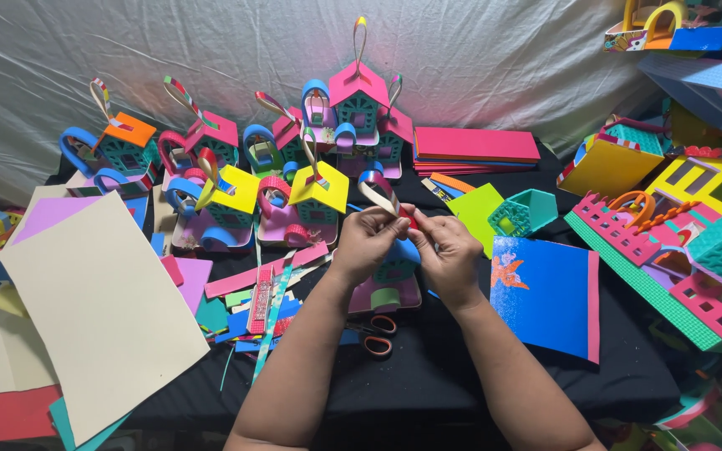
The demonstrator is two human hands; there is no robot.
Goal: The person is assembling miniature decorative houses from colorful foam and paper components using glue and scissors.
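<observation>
Two bare hands, left hand (367, 242) and right hand (447, 250); one pair of orange-handled scissors (373, 334); one stack of pink foam sheets (475, 147); one blue glitter foam sheet (545, 296).

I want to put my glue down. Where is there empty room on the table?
Bare black cloth shows near the front edge, between the two arms, below the scissors. Another patch lies right of the blue sheet. The back row of little houses and the left paper pile are crowded.
</observation>
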